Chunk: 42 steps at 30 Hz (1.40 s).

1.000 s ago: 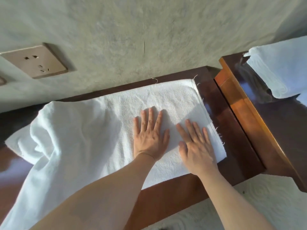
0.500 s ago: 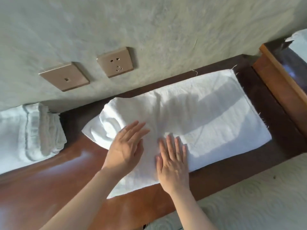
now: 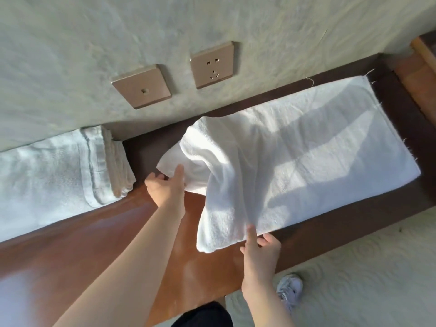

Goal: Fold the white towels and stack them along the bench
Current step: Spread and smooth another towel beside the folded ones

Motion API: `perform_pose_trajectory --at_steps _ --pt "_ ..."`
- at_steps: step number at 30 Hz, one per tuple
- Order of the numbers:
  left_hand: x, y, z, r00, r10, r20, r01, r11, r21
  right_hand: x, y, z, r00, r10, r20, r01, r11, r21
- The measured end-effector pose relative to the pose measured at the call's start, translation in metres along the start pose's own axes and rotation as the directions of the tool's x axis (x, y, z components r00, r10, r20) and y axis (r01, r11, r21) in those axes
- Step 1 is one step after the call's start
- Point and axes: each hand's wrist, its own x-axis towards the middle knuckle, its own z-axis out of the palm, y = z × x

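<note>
A white towel [image 3: 306,161] is lying lengthwise on the wooden bench [image 3: 99,244], its right part spread flat against the wall side and its left end bunched and rumpled. The left hand [image 3: 166,188] is pinching the far left corner of that loose end, thumb on top and fingers curled underneath. The right hand [image 3: 259,250] is taking the near left corner at the bench's front edge, forefinger laid on the cloth and the other fingers tucked below it; how firmly it is holding I cannot tell.

The step in hand looks like taking both corners of the loose end, ready for a fold. The next move probably calls for lifting the two corners together, pulling the slack out, and carrying them over to the frayed right edge so the edges line up.

The towel is thick, nubbly terry cloth, soft and limp, with loose threads at its right edge. To the left, well apart from it, a folded towel stack [image 3: 59,171] is sitting on the bench, its layered edges showing. The bench is smooth, glossy, reddish-brown wood.
</note>
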Motion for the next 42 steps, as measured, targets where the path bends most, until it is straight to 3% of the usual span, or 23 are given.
perform_pose_trajectory --at_steps 3,6,9,12,15,17,19,21,24,27,29,31,33,35,36,38,40,42 --pt "0.001 0.007 0.004 0.994 -0.050 0.099 0.040 0.994 0.102 -0.006 -0.008 0.004 0.972 0.117 0.205 -0.153 0.974 0.167" --pt "-0.002 0.020 0.007 0.960 -0.018 0.280 -0.036 0.982 0.186 -0.004 -0.024 -0.003 0.904 0.155 0.398 -0.327 0.852 0.410" --pt "-0.008 0.031 0.007 0.912 0.005 0.410 -0.112 0.965 0.238 -0.014 -0.030 -0.001 0.785 0.047 0.618 -0.422 0.771 0.477" --pt "-0.012 0.034 0.004 0.884 0.068 0.462 -0.150 0.978 0.143 -0.026 -0.032 0.009 0.777 -0.070 0.625 -0.341 0.788 0.512" --pt "-0.013 0.031 0.001 0.831 0.058 0.553 -0.032 0.998 -0.057 -0.029 -0.035 0.014 0.759 -0.188 0.624 -0.297 0.753 0.588" --pt "-0.014 0.031 -0.002 0.761 0.000 0.649 0.142 0.976 -0.167 -0.030 -0.038 0.012 0.695 -0.248 0.675 -0.304 0.750 0.588" --pt "-0.013 0.034 -0.005 0.705 -0.085 0.704 0.281 0.945 -0.167 -0.033 -0.040 0.010 0.621 -0.272 0.735 -0.368 0.727 0.580" --pt "-0.011 0.035 -0.007 0.721 -0.149 0.676 0.281 0.956 -0.088 -0.034 -0.041 0.010 0.589 -0.241 0.771 -0.485 0.658 0.576" --pt "-0.006 0.035 -0.014 0.799 -0.155 0.581 0.166 0.985 0.034 -0.035 -0.037 0.007 0.518 -0.159 0.840 -0.676 0.526 0.516" --pt "0.003 0.040 -0.032 0.897 -0.011 0.442 0.020 1.000 -0.016 -0.047 -0.031 0.008 0.558 -0.018 0.830 -0.684 0.556 0.472" --pt "0.009 0.043 -0.045 0.925 0.171 0.339 -0.170 0.985 -0.033 -0.051 -0.020 0.015 0.613 0.163 0.773 -0.606 0.724 0.328" --pt "0.009 0.042 -0.055 0.911 0.363 0.197 -0.394 0.907 0.151 -0.051 -0.001 0.023 0.707 0.332 0.625 -0.426 0.905 0.002" --pt "0.008 0.032 -0.061 0.845 0.517 0.133 -0.534 0.805 0.260 -0.057 0.008 0.030 0.764 0.373 0.527 -0.207 0.914 -0.347" --pt "0.008 0.015 -0.062 0.726 0.665 0.174 -0.685 0.681 0.257 -0.060 0.010 0.032 0.761 0.375 0.529 -0.057 0.852 -0.521" --pt "0.005 0.006 -0.060 0.663 0.713 0.227 -0.745 0.597 0.298 -0.060 0.008 0.031 0.759 0.361 0.542 0.003 0.831 -0.557" --pt "-0.004 -0.016 -0.053 0.599 0.708 0.374 -0.795 0.474 0.377 -0.055 -0.003 0.027 0.797 0.233 0.557 0.167 0.801 -0.574" --pt "-0.015 -0.036 -0.045 0.542 0.637 0.548 -0.839 0.375 0.394 -0.041 -0.019 0.023 0.840 0.009 0.543 0.340 0.771 -0.539" --pt "-0.016 -0.062 -0.041 0.487 0.553 0.676 -0.870 0.236 0.433 -0.019 -0.038 0.024 0.840 -0.229 0.492 0.486 0.721 -0.494"
